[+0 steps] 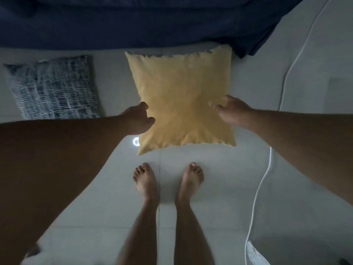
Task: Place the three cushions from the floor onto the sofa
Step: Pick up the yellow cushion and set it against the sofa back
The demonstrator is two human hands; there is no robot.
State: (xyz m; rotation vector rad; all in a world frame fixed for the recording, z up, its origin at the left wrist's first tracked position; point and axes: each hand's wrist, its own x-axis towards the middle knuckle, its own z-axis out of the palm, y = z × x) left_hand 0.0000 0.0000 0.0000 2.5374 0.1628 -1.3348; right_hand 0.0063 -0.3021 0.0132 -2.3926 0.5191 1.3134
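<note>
A square yellow cushion (181, 96) is in the middle of the view, just in front of my bare feet. My left hand (138, 117) grips its left edge and my right hand (232, 110) grips its right edge. Whether it rests on the floor or is lifted I cannot tell. A dark blue and white patterned cushion (53, 88) lies flat on the pale tiled floor to the left. The dark blue sofa (133, 22) fills the top of the view, directly beyond both cushions. A third cushion is not in view.
A white cable (267, 169) runs along the floor on the right, from the sofa's corner down to the lower edge. A bright round reflection (136, 140) shines on the tile by the yellow cushion's lower left corner. My feet (168, 180) stand on the tiles.
</note>
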